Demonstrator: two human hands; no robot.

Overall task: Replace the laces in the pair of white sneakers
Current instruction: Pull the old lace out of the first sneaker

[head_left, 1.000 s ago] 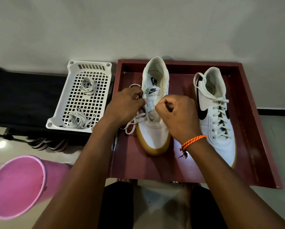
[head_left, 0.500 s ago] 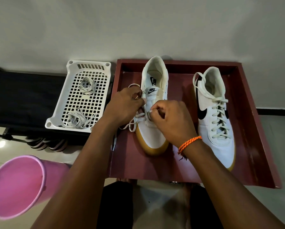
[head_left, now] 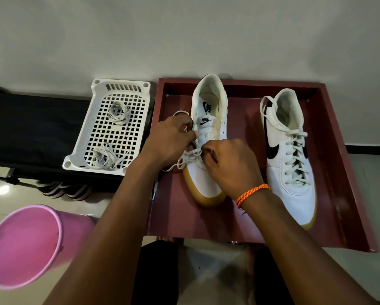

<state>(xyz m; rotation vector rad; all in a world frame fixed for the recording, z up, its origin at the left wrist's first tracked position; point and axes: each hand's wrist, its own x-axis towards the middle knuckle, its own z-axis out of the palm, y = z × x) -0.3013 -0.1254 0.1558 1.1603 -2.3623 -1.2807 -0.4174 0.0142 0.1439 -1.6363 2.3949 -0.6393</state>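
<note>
Two white Nike sneakers with gum soles are set side by side in a dark red wooden tray [head_left: 338,172], toes toward the camera. The left sneaker [head_left: 206,179] is partly unlaced: its upper eyelets are bare, and a white lace [head_left: 184,158] is seen running across the lower eyelets and trailing off its left side onto the tray floor. The left hand [head_left: 170,143] is held against the left side of this sneaker with its fingers curled, and the lace is pinched between thumb and fingertips near the eyelets; a loop of the same lace shows just behind the hand. The right hand [head_left: 230,164] is curled over the middle of the sneaker, and the lace is gripped at its fingertips where it crosses the tongue. The two hands are close together, almost touching. An orange braided wristband [head_left: 251,193] is worn on the right wrist. The right sneaker [head_left: 290,164] is fully laced and is touched by neither hand. Two bundles of loose white laces [head_left: 106,158] are lying in a white perforated plastic basket [head_left: 123,89] left of the tray. A pink bucket [head_left: 26,245] is seen on the floor at lower left.
</note>
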